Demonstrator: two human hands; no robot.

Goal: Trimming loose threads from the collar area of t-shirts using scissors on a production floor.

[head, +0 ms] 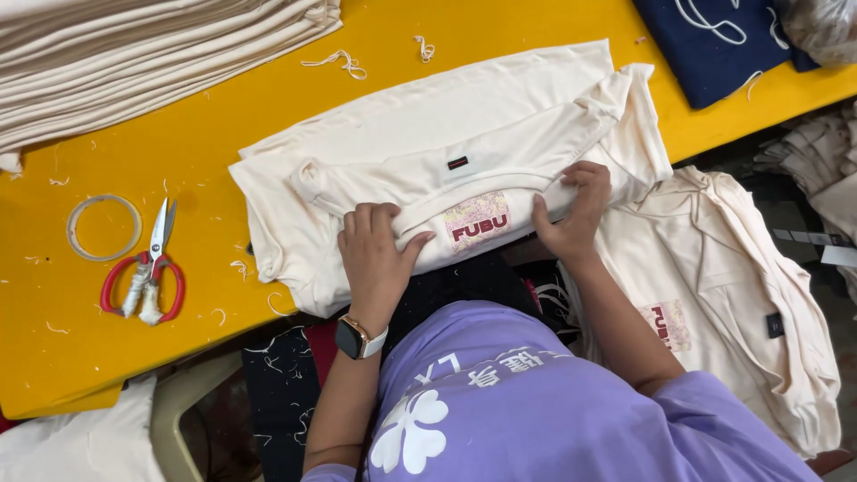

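Note:
A cream garment lies partly folded on the yellow table, with a small dark tag and a printed label near its front edge. My left hand grips the folded front edge at the left of the label, a watch on its wrist. My right hand pinches the same fold at the right of the label. Both hands hold the cloth at the table's near edge.
Red-handled scissors and a clear tape ring lie at the left. A stack of cream cloth fills the far left corner. Dark blue fabric is far right. More cream garments hang at the right.

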